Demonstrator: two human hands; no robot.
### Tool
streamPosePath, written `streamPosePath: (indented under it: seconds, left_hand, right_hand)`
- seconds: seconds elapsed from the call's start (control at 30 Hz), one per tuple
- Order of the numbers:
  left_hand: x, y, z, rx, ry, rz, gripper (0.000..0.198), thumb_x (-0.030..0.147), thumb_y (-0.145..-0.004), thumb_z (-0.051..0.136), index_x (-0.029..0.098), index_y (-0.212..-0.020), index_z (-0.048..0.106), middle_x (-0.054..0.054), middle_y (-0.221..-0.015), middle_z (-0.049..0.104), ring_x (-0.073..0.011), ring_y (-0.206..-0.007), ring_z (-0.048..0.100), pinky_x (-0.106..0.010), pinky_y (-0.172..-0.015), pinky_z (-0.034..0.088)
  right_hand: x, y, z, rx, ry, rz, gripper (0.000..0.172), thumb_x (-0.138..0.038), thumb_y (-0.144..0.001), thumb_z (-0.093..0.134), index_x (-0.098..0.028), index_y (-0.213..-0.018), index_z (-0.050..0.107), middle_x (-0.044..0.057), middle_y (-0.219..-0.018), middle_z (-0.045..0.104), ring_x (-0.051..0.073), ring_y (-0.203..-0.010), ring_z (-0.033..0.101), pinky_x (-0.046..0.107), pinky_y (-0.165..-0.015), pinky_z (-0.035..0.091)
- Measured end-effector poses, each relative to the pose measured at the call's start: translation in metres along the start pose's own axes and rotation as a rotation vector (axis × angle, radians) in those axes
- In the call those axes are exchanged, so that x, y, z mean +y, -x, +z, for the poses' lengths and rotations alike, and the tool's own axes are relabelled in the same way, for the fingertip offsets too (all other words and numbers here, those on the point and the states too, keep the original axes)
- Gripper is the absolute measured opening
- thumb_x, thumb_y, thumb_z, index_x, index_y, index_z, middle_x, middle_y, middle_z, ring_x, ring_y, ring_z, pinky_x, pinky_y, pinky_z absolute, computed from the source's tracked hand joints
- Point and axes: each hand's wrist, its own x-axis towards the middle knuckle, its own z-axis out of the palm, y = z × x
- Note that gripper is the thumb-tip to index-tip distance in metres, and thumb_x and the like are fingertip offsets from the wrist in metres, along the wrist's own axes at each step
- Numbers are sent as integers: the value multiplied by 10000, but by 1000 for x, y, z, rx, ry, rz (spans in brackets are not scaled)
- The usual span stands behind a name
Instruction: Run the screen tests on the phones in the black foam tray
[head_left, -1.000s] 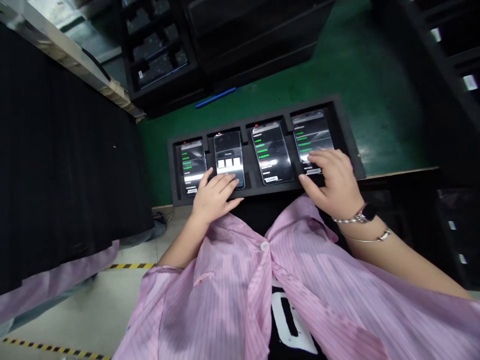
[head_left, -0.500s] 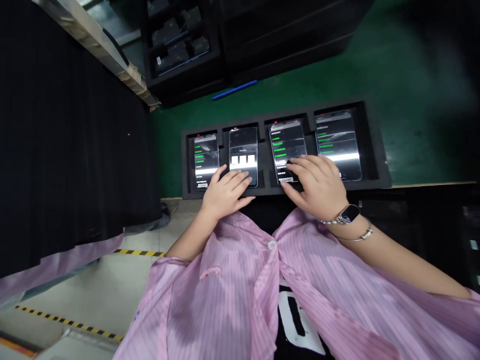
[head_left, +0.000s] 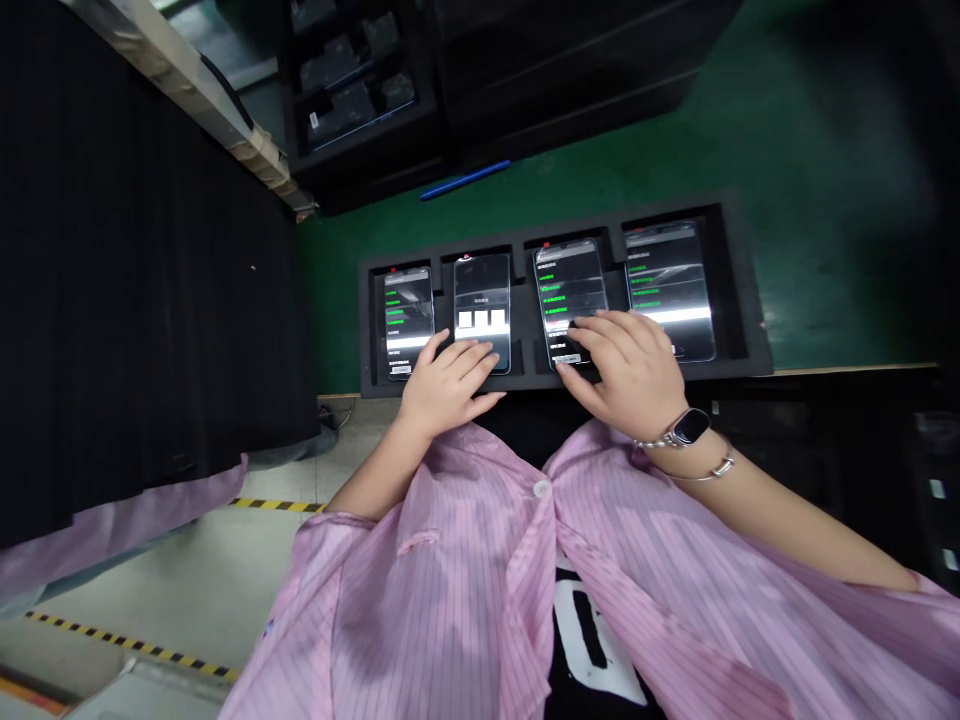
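Several lit smartphones lie in a row in the cutouts of a dark foam tray (head_left: pixel 525 340). My left hand (head_left: pixel 445 386) rests, fingers spread, over the lower edge of the second phone from the left (head_left: pixel 482 285), which shows white squares; its index finger is near the leftmost phone (head_left: pixel 409 310). My right hand (head_left: pixel 634 370) lies open over the lower right of the third phone (head_left: pixel 568 285), which shows green lines of text. Partly behind that hand is the rightmost phone (head_left: pixel 671 285), with a similar list. Neither hand grips anything.
A blue pen (head_left: pixel 465 181) lies on the green tabletop (head_left: pixel 585 185) beyond the tray. Dark trays with wrapped items (head_left: pixel 349 95) stand at the back left. A dark curtain (head_left: pixel 142 280) hangs on the left, beside a taped post (head_left: pixel 255 150).
The view has shifted slightly, so the tray and hands appear a little further left. Both hands keep nearly the same pose over the phones.
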Motion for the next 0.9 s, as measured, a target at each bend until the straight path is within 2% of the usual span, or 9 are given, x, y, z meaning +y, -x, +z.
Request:
streamPosePath:
  seconds: [0.17, 0.33, 0.4, 0.47, 0.53, 0.6, 0.73, 0.9]
  left_hand:
    - [1, 1, 1, 9, -15, 23, 452, 538, -1024, 575, 202, -1294, 708, -77, -1346, 747, -284, -1244, 694, -545, -1185, 439]
    - [2, 3, 1, -38, 7, 4, 455, 554, -1030, 548, 215, -1283, 715, -80, -1343, 747, -280, -1245, 690, -527, -1197, 432]
    - [2, 3, -1, -6, 27, -10, 490, 598, -1016, 550, 226, -1296, 705, -79, -1342, 744, -281, -1262, 677, -534, -1232, 392]
    - [2, 2, -2, 78, 39, -128, 635, 712, -956, 575, 236, -1367, 661, -106, -1430, 686, -334, -1384, 586, -585, -1278, 310]
    - [3, -1, -2, 153, 40, -320, 814, 804, -896, 582, 221, -1464, 581, -159, -1567, 557, -412, -1528, 407, -654, -1292, 235]
    - [4, -5, -1, 157, 37, -451, 878, 826, -881, 579, 207, -1501, 535, -188, -1643, 448, -461, -1589, 268, -704, -1291, 183]
    - [5, -10, 2, 90, 28, -474, 815, 829, -860, 605, 229, -1412, 599, -180, -1655, 430, -483, -1592, 247, -749, -1289, 109]
    - [5, -6, 3, 175, 22, -430, 905, 829, -866, 597, 228, -1531, 468, -202, -1642, 438, -444, -1577, 304, -702, -1302, 141]
  right_hand:
    - [0, 1, 0, -27, -7, 21, 358, -390, -1013, 609, -158, -1283, 642, 134, -1308, 702, 343, -1272, 625, 536, -1131, 468]
    - [-2, 1, -1, -19, -14, 9, 367, -392, -1028, 586, -140, -1290, 639, 143, -1313, 700, 350, -1288, 620, 544, -1133, 462]
    - [-3, 1, -1, -19, -6, 0, 371, -399, -1040, 566, -135, -1289, 639, 142, -1311, 702, 352, -1283, 624, 542, -1127, 467]
    - [-3, 1, -1, -26, -3, 3, 377, -403, -1042, 558, -133, -1292, 640, 138, -1310, 704, 353, -1286, 623, 545, -1127, 466]
    - [-2, 1, 0, -32, -9, 14, 383, -406, -1037, 562, -135, -1296, 640, 134, -1309, 706, 354, -1294, 619, 552, -1135, 460]
    - [-2, 1, 0, -37, -20, 32, 389, -409, -1031, 565, -139, -1300, 642, 135, -1315, 704, 355, -1307, 610, 557, -1142, 455]
    - [-2, 2, 1, -83, -30, 82, 416, -414, -1023, 560, -148, -1334, 633, 140, -1340, 692, 364, -1346, 579, 574, -1160, 430]
    - [1, 3, 0, -63, -19, 38, 416, -424, -1003, 612, -145, -1308, 656, 146, -1342, 681, 356, -1318, 578, 561, -1156, 429]
